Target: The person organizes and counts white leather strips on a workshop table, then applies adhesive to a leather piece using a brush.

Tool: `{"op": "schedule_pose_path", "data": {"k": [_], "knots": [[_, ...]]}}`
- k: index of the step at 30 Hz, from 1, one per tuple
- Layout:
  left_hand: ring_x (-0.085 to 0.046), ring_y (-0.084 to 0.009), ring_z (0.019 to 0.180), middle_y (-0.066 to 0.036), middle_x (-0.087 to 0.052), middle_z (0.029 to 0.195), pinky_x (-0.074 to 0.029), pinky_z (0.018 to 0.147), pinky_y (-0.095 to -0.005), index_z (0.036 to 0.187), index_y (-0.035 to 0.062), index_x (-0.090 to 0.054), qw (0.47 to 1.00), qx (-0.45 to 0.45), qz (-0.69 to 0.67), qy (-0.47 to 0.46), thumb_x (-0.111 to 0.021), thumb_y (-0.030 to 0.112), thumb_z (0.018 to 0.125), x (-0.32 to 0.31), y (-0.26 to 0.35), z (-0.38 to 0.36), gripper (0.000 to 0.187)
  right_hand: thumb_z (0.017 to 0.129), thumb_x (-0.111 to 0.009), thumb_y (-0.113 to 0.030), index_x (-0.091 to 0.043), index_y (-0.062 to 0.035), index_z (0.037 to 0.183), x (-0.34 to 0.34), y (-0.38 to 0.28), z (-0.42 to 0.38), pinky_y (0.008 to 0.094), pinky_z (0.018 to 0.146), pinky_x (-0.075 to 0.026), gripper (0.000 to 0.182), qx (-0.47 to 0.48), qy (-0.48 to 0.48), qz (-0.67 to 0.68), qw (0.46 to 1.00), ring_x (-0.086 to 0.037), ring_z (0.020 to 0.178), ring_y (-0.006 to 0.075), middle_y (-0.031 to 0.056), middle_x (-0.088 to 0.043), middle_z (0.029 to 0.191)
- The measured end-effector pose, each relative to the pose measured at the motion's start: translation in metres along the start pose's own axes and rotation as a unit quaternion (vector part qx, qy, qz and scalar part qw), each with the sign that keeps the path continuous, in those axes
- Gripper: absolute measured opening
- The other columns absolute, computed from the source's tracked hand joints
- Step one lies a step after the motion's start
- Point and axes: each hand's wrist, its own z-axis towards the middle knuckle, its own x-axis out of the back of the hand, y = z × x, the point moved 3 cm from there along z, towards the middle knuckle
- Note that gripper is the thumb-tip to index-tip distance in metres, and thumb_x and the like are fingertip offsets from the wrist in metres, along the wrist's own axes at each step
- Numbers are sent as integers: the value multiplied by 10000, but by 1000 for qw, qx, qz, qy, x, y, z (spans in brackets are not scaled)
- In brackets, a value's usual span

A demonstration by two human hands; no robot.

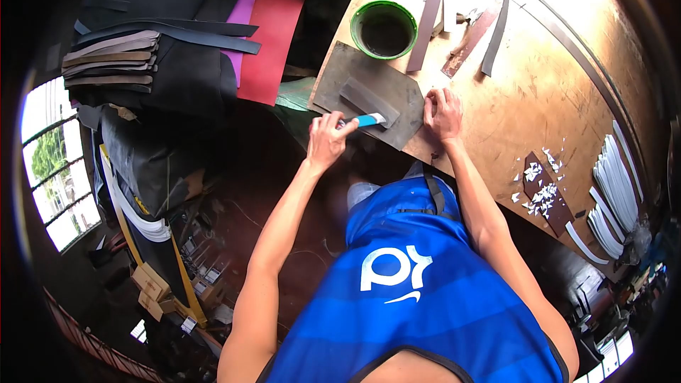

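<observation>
My left hand (326, 143) is closed around a brush (367, 120) with a blue handle. The brush's pale tip touches the lower right end of a dark rectangular piece (358, 97). That piece lies on a worn grey board (332, 73) at the table's near corner. Just right of the board, my right hand (443, 115) rests by the table edge with its fingers curled in; whether they pinch anything is hidden. Above the board stands a green-rimmed tub (355, 26) with dark contents.
Brown and dark strips (430, 14) lie across the wooden table (496, 110). At right are white scraps (545, 195) on a brown piece and a stack of white strips (614, 177). Red sheet material (277, 35) and bundled strips (113, 64) lie at upper left.
</observation>
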Motion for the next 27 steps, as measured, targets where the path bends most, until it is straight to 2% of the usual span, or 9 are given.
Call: {"op": "schedule_pose_path", "data": {"k": [2,6,10,13,15,17,19,23,27], "knots": [[-577,-252,889,-58,-571,950,-430,763,-405,1089,262,-692,999,-46,-9,9,-611,78,812,-3,0,2,342,779,-649,-113,-597,-101,892,1,1,0,398,789,-435,125,-1,-1,-3,1000,-566,809,285,72,-574,833],[-584,-277,866,-65,-591,941,-409,720,-408,1073,194,-704,994,98,29,43,-622,52,839,10,-30,11,286,788,-645,-122,-591,-102,883,3,1,0,400,792,-433,111,-12,-9,3,1000,-567,817,287,74,-563,829],[-589,-267,912,-70,-577,976,-429,787,-401,1067,243,-697,999,-33,-22,-2,-663,58,785,-7,16,3,339,789,-643,-117,-589,-101,876,2,2,-1,407,785,-434,103,-13,-10,10,1000,-567,822,290,82,-558,838],[-575,-273,889,-79,-574,967,-425,768,-421,1076,208,-689,992,115,6,56,-599,72,826,5,-29,5,298,781,-642,-99,-589,-95,851,9,1,2,408,802,-429,88,-46,-31,69,996,-560,825,295,73,-556,792],[-575,-277,867,-84,-581,942,-422,754,-422,1059,205,-699,990,134,18,32,-598,59,822,7,-18,2,296,822,-642,-98,-624,-88,868,13,12,8,365,721,-458,51,-54,-38,103,993,-576,729,237,56,-574,760],[-573,-270,869,-79,-581,947,-422,753,-422,1063,224,-697,999,38,-22,-3,-612,52,799,-3,21,-3,327,880,-636,-119,-660,-76,914,30,18,27,292,604,-463,60,-237,10,201,950,-585,639,145,48,-616,749],[-575,-266,878,-73,-588,959,-424,760,-424,1052,238,-700,999,10,-38,-18,-617,49,779,-1,44,-5,342,922,-618,-139,-662,-50,972,38,25,82,244,585,-479,111,-214,77,254,940,-612,646,92,59,-665,762],[-583,-204,765,-58,-581,916,-478,675,-315,1095,77,-677,923,326,-173,112,-656,-1,839,37,8,-24,268,938,-603,-216,-630,-7,1067,11,43,221,263,652,-513,247,-281,-6,382,880,-639,728,111,69,-707,866],[-578,-85,670,-40,-603,868,-482,582,-227,1213,22,-539,786,473,-347,193,-557,97,968,60,-10,-65,256,925,-654,-308,-560,77,1095,-59,61,313,272,573,-549,431,-393,-42,471,789,-663,722,188,183,-693,931]]}}
